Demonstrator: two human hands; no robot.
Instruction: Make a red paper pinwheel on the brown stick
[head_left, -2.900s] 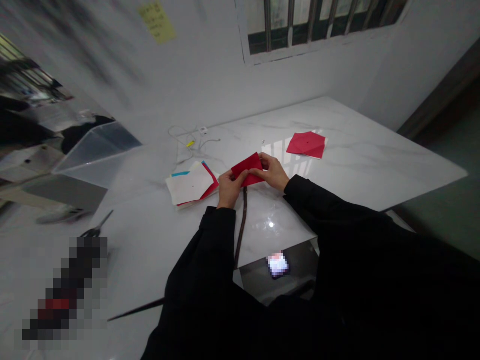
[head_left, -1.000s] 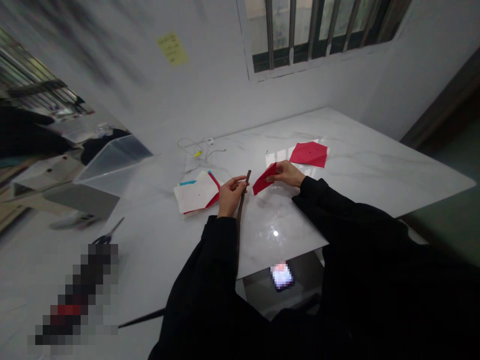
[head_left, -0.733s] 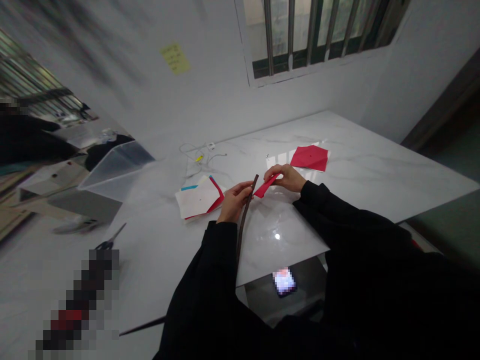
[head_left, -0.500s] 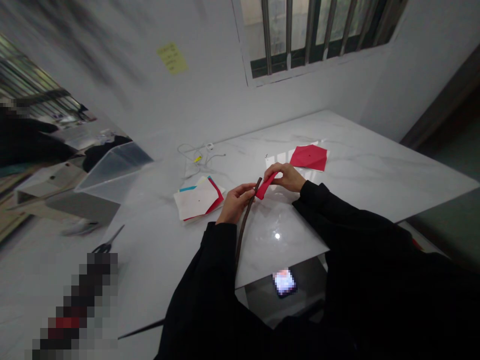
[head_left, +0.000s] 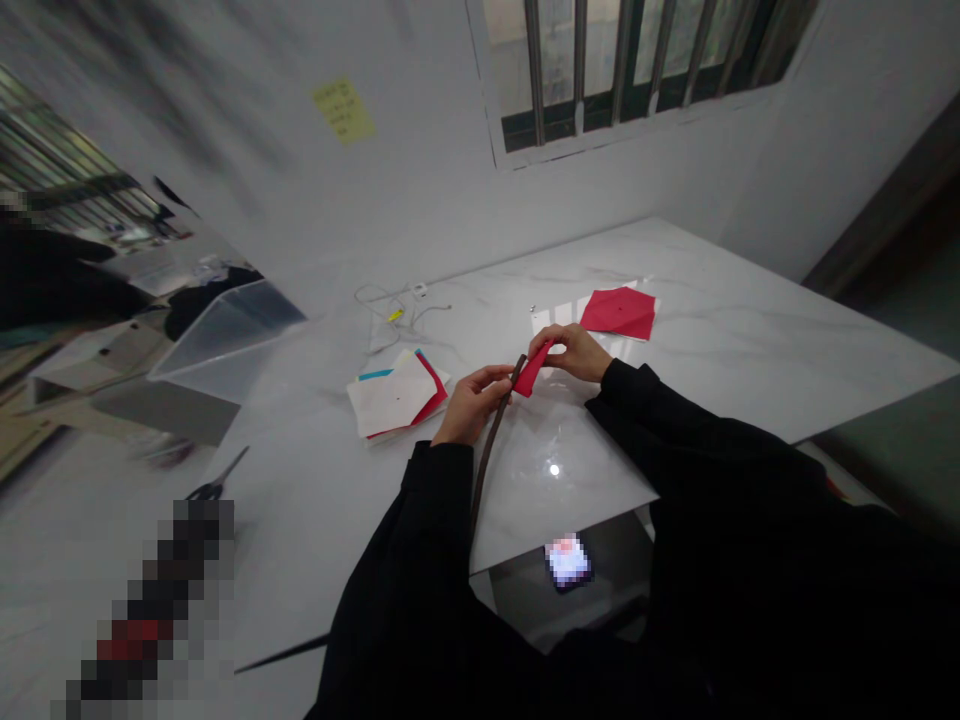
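Observation:
My left hand (head_left: 478, 400) is closed round the upper part of a thin brown stick (head_left: 489, 445), which slants down past my wrist toward the table's front edge. Between the fingers of my right hand (head_left: 576, 352) is a folded strip of red sheet material (head_left: 534, 372), paper or felt, I cannot tell which. Its lower end sits right beside the stick's top, close to my left fingertips. Left of my hands lies a stack of cut sheets (head_left: 396, 398) in white, red and blue. Beyond my right hand is a flat red cut piece (head_left: 621, 313) with a small dark hole.
A thin cable (head_left: 401, 310) with a yellow tag lies at the back of the white marbled table (head_left: 742, 320). Scissors (head_left: 214, 485) rest at the left, near a clear plastic box (head_left: 225, 330). A lit phone (head_left: 568, 562) is below the front edge. A yellow note (head_left: 343, 110) hangs on the wall.
The lower end of the red strip has shifted slightly right, away from the stick. Both hands keep their holds and stay nearly in place.

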